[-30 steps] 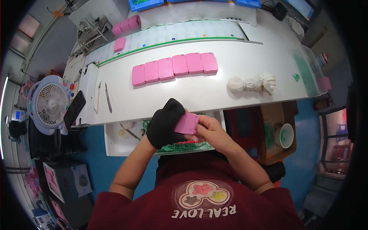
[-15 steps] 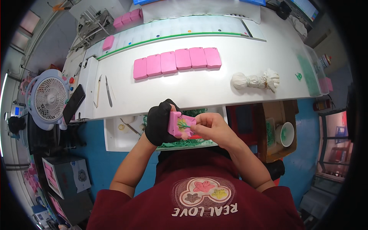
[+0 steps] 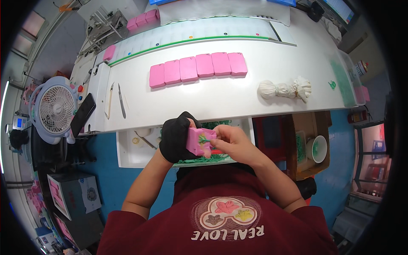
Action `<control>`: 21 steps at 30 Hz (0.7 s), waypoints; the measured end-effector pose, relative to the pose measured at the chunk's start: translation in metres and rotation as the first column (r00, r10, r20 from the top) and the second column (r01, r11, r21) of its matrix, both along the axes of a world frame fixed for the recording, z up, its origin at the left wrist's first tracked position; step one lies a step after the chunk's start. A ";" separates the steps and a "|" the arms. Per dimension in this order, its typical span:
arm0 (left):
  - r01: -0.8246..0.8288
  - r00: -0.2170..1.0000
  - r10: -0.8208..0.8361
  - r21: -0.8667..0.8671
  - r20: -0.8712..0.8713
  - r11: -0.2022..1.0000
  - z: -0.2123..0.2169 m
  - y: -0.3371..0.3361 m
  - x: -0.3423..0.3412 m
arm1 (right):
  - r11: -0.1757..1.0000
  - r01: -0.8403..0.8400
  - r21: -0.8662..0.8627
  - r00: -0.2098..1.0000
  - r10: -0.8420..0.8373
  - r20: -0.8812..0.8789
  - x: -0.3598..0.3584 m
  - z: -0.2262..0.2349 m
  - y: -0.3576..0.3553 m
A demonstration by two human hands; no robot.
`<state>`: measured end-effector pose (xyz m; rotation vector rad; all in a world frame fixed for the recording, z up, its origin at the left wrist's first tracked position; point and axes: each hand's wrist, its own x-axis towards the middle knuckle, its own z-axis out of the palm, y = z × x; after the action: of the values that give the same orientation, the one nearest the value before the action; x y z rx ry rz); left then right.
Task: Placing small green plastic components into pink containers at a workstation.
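My left hand (image 3: 173, 137), in a black glove, is closed round a soft pink mould (image 3: 194, 144) above the open drawer. In the mould's hollow, which has a yellowish patch, lies a small green branched piece (image 3: 203, 139). The bare thumb and fingers of my right hand (image 3: 234, 143) pinch the end of this piece at the mould's right side. Its exact shape is partly hidden by the fingers. Under both hands, the white drawer (image 3: 127, 158) holds green stringy scraps (image 3: 199, 160) and a few tools.
Several pink blocks (image 3: 188, 69) stand in a row on the white table (image 3: 170, 102). A tied white cloth bundle (image 3: 284, 88) is to the right; a scalpel-like knife (image 3: 121, 101), phone (image 3: 82, 114) and fan (image 3: 55, 109) are left. Behind runs a conveyor belt (image 3: 174, 39) carrying a pink block (image 3: 109, 52).
The pink block on the belt has travelled left. The mould has turned slightly in my left hand, and its edge is less spread open. My right hand keeps its pinch in nearly the same place.
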<state>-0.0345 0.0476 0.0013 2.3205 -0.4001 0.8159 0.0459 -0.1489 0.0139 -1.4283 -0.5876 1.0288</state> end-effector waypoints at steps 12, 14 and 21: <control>-0.055 0.998 0.060 -0.195 0.021 0.979 -0.014 0.006 0.001 | 0.990 0.138 -0.012 0.980 -0.134 0.146 0.007 0.005 -0.001; 0.046 0.998 -0.031 -0.276 0.056 0.960 -0.015 -0.007 0.004 | 0.995 0.090 0.053 0.955 -0.102 0.280 0.006 0.002 0.003; -0.184 0.808 -0.487 -0.927 -0.332 0.326 0.011 -0.023 -0.011 | 0.962 -0.056 0.268 0.755 -0.135 0.642 0.026 0.005 0.005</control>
<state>-0.0456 0.0244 0.0121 1.1989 0.1433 0.0676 0.0720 -0.1436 0.0188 -1.5309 -1.1586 0.3502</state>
